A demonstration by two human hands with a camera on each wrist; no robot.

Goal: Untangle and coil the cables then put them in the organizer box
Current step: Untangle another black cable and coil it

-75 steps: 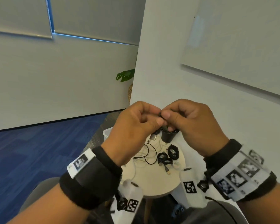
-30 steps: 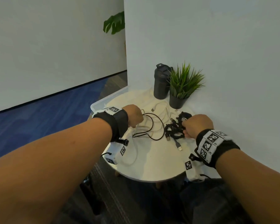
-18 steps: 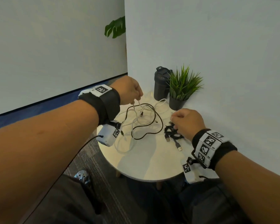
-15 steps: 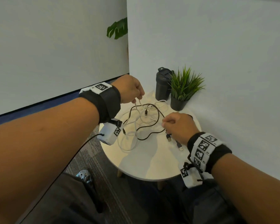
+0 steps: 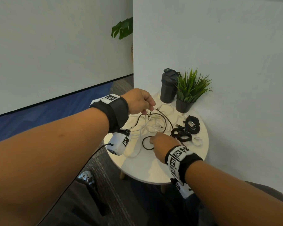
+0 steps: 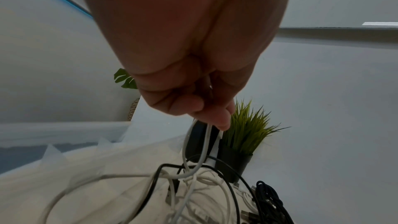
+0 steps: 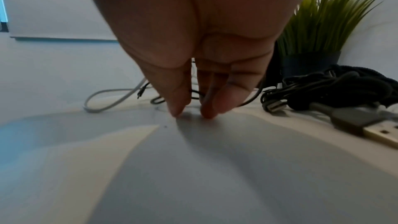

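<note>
My left hand (image 5: 149, 110) is raised above the round white table (image 5: 153, 170) and pinches a loop of the white cable (image 5: 145, 126). The left wrist view shows the left hand (image 6: 215, 118) with that white cable (image 6: 204, 142) hanging down into a tangle. A thin black cable (image 5: 166, 121) winds through it. My right hand (image 5: 151, 141) is low at the black cable's loop. In the right wrist view the right hand (image 7: 191, 115) has straight fingertips (image 7: 207, 115) touching the table (image 7: 193, 168), slightly apart. The black cable (image 7: 251, 100) runs behind them.
Two coiled black cable bundles (image 5: 181, 135) (image 5: 192, 124) lie at the table's right, with a USB plug (image 7: 366, 125) near my right hand. A black bottle (image 5: 167, 87) and a potted plant (image 5: 189, 90) stand at the back by the wall. A translucent box (image 6: 53, 132) sits beyond the table's left side.
My left hand has lifted the white cable off the table. My right hand has left the black bundle and moved left and down to the thin black cable's loop.
</note>
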